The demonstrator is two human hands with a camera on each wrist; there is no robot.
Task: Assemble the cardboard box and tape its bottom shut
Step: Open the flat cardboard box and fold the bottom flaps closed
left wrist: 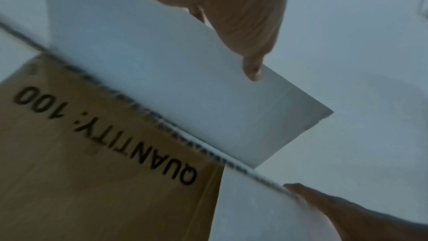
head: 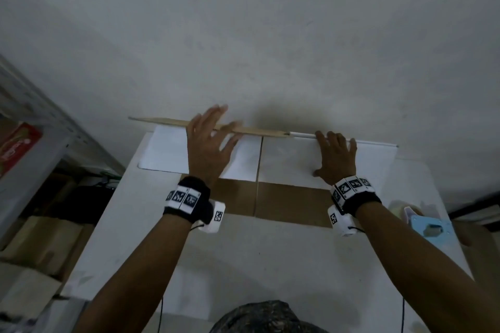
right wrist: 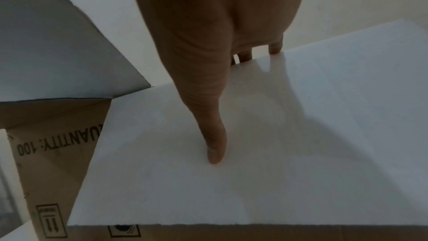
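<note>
A brown cardboard box (head: 286,205) printed "QUANTITY: 100" (left wrist: 92,171) stands on the white table (head: 243,265), its white-faced flaps turned up at the far side. My left hand (head: 213,127) is spread with straight fingers against the left flap (head: 167,151), and the thumb (left wrist: 252,69) touches that flap's white face (left wrist: 162,83). My right hand (head: 334,143) grips the right flap (head: 292,159): its fingers (right wrist: 275,47) hook over the far edge and the thumb (right wrist: 215,153) presses on the white face (right wrist: 312,144).
A light blue tape dispenser (head: 427,224) with a tape roll lies at the table's right edge. A metal shelf (head: 32,149) with boxes stands to the left. A bare grey wall (head: 270,35) rises just behind the table.
</note>
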